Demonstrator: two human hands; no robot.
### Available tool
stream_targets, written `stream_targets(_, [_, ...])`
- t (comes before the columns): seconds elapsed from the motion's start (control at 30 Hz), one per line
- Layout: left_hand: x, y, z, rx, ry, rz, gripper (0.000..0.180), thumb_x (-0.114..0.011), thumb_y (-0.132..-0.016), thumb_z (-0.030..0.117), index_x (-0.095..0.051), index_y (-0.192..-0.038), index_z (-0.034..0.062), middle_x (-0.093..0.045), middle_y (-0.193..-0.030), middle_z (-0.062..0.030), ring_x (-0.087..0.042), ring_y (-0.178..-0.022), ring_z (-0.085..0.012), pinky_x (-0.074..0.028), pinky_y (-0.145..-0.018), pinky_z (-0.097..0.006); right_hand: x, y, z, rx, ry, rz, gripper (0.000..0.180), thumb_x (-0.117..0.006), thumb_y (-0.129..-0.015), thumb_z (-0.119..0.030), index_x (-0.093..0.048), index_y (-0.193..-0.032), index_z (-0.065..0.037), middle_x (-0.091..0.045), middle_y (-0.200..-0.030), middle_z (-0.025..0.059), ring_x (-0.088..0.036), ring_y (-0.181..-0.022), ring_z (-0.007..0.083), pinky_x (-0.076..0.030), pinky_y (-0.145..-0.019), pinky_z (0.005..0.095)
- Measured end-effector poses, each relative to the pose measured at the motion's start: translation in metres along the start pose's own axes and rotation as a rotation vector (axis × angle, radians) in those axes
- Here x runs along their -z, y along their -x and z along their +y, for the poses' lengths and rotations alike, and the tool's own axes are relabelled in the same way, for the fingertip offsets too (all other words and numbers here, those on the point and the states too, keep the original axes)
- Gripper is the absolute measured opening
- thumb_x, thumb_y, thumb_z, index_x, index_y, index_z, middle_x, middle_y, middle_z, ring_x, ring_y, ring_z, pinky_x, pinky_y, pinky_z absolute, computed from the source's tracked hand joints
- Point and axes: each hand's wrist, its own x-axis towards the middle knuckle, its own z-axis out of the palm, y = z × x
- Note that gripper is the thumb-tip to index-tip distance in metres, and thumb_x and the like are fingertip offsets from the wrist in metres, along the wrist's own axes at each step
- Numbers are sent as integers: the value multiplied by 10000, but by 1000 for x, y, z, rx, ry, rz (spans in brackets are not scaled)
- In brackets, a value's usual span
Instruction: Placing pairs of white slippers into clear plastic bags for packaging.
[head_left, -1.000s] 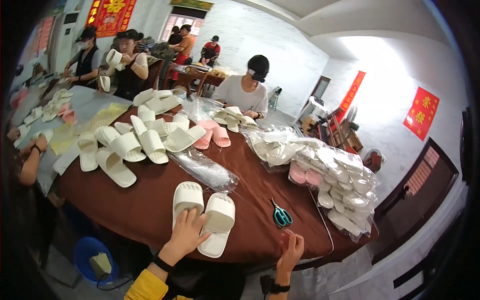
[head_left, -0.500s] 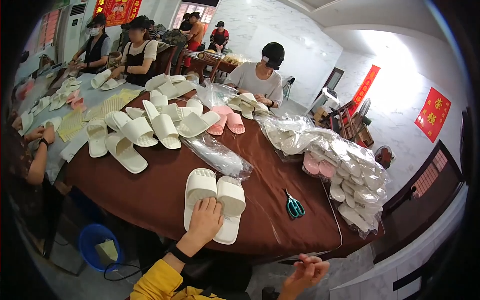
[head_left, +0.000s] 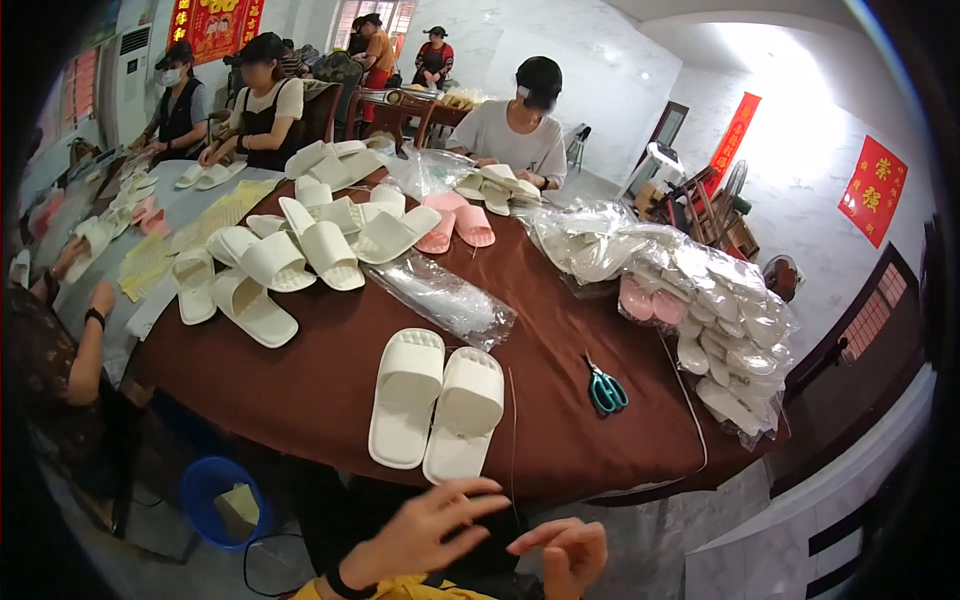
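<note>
At the near edge of the brown-clothed table (head_left: 330, 380), both of the person's hands are raised just below the table's rim, off the work surface. The left hand (head_left: 425, 530) has its fingers spread apart and holds nothing. The right hand (head_left: 565, 550) sits just beside it with fingers loosely curled; it appears empty, though a thin cord (head_left: 512, 430) running down the cloth toward the hands may pass between them, and the view is too poor at the lower edge to confirm contact.

Nearest the hands lies a pair of white slide slippers (head_left: 437, 405), side by side, soles down, toes toward the far side, the two touching along their inner edges. Paired and squared in this way, they seem set out as one matched unit, within easy reach.

Green-handled scissors (head_left: 605, 390) rest closed to the right of the pair, apart from it, on the right-hand side where they would be handy. A stack of clear plastic bags (head_left: 445, 297) lies just beyond the slippers. Loose white slippers (head_left: 290, 255) are heaped on the far left, and bagged slippers (head_left: 720, 320) are piled along the right edge, keeping unpacked and packed stock separated. Other workers sit at the far side. A blue bucket (head_left: 215, 495) stands on the floor, near left.
</note>
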Motion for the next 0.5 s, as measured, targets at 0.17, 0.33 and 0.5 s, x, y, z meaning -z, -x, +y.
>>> stream_targets(0.17, [-24,12,-13,-8,302,-97,194,-654,-885,4,-625,-1075,33,-624,-1133,-106,-647,-944,-261,-533,-761,-316,-6,-11,-22,194,119,-304,237,-616,-977,-205,-496,-971,-1,-667,-824,226,-624,-609,238,-539,-589,307])
stream_targets(0.33, [-9,11,-30,-7,56,32,123,-698,-852,21,-640,-960,20,-662,-970,-105,-653,-869,-272,-533,-767,-329,19,2,-29,194,152,259,310,-564,-1004,-315,-441,-911,-46,-610,-699,100,-564,-542,189,-459,-511,248])
stream_targets(0.5, [10,14,-38,-83,-192,146,145,-742,-820,88,-632,-903,43,-651,-928,-86,-640,-845,-276,-530,-755,-337,84,-9,-25,122,62,477,310,-584,-990,-353,-426,-945,-90,-567,-785,97,-551,-669,138,-439,-556,210])
